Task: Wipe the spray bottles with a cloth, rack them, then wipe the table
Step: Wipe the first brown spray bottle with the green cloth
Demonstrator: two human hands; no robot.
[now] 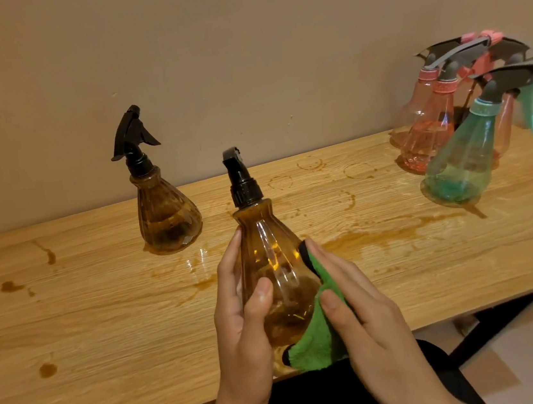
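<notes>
Amber bottle (tilted): left hand fingers curl round it; right hand fingers, straight, press green cloth.

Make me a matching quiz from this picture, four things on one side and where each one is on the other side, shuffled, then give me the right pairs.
Things:
1. near amber bottle
2. far amber bottle
3. teal bottle
4. green cloth

Places:
A. pressed to a bottle under the right hand
B. stands alone on the table, at the left
C. gripped by the left hand
D. stands at the right, in front of the pink bottles

Pairs: 1-C, 2-B, 3-D, 4-A.
</notes>
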